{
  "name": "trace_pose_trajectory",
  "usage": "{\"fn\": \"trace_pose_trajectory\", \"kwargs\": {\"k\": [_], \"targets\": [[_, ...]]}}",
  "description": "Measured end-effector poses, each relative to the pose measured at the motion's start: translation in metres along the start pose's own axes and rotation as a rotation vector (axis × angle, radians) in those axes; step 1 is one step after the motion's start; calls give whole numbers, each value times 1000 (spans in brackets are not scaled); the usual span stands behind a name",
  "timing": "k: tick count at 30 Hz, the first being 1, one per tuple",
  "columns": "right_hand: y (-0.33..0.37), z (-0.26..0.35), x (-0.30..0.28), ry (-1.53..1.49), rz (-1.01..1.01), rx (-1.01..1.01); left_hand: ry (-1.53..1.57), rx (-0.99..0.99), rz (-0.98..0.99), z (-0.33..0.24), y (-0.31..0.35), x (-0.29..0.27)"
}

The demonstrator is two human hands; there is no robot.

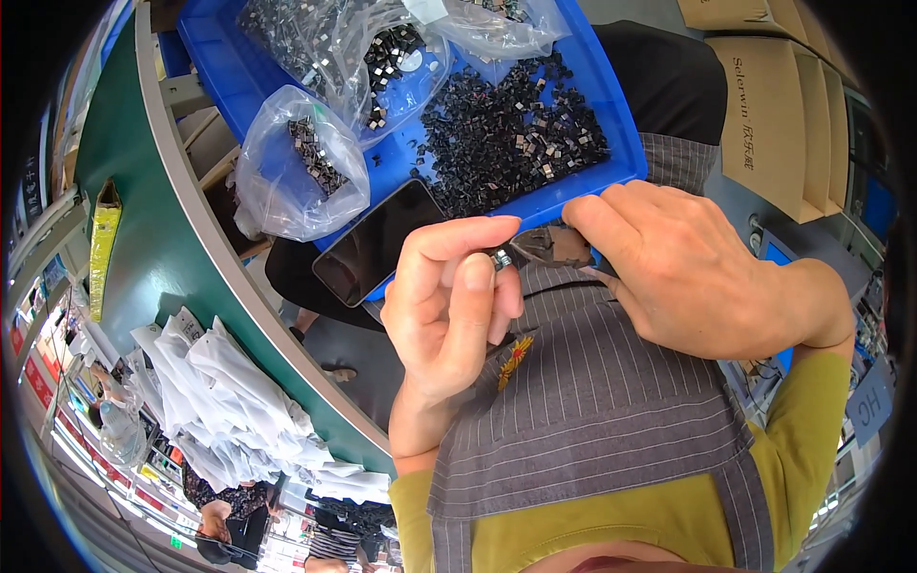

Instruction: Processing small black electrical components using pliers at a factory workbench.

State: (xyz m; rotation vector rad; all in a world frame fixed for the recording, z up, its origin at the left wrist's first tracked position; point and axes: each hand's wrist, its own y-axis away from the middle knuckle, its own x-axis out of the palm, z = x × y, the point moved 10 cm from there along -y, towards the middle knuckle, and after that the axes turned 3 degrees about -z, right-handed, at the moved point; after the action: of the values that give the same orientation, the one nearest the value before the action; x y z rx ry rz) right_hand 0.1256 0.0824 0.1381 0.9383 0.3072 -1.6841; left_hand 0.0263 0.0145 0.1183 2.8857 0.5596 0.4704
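Observation:
Between the fingers of my left hand (439, 310) is a small shiny metal connector (500, 258), partly hidden by the thumb and fingertips. My right hand (683, 263) is wrapped round a pair of pliers (554, 247) with dark jaws and a bit of blue handle showing. The jaw tips point left and lie right beside the connector; whether they touch it I cannot tell. Beyond my hands a blue tray (628, 143) holds many loose small black parts (468, 143), some with silvery faces.
Clear plastic bags (301, 177) of similar parts lie in and over the tray. A dark smartphone (377, 244) leans at its near edge. Left is a green-topped table (153, 229) with white bags (224, 392) and a yellow strip (103, 253). Cardboard boxes (769, 124) stand far right.

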Motion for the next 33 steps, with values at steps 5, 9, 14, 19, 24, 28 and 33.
{"fn": "trace_pose_trajectory", "kwargs": {"k": [5, 9, 14, 19, 24, 28, 33], "targets": [[-1, -1, 5, 31, -73, -21, -83, 0, -104, 1, 0, 1], [-1, 3, -4, 49, -228, -49, -76, 51, -102, -1, -1, 4], [1, 2, -5, 109, -248, -50, -134, 47, -166, -3, 1, 1], [2, 2, -13, 205, -321, -62, -115, 8, -103, 1, -2, 3], [1, 5, -18, 290, -407, -104, -114, -3, -118, 3, -1, 3], [2, 9, -23, 416, -399, -118, -67, -132, -80, 5, -1, 3], [1, 10, -24, 439, -377, -128, -186, -89, -108, 2, -3, 3]]}}
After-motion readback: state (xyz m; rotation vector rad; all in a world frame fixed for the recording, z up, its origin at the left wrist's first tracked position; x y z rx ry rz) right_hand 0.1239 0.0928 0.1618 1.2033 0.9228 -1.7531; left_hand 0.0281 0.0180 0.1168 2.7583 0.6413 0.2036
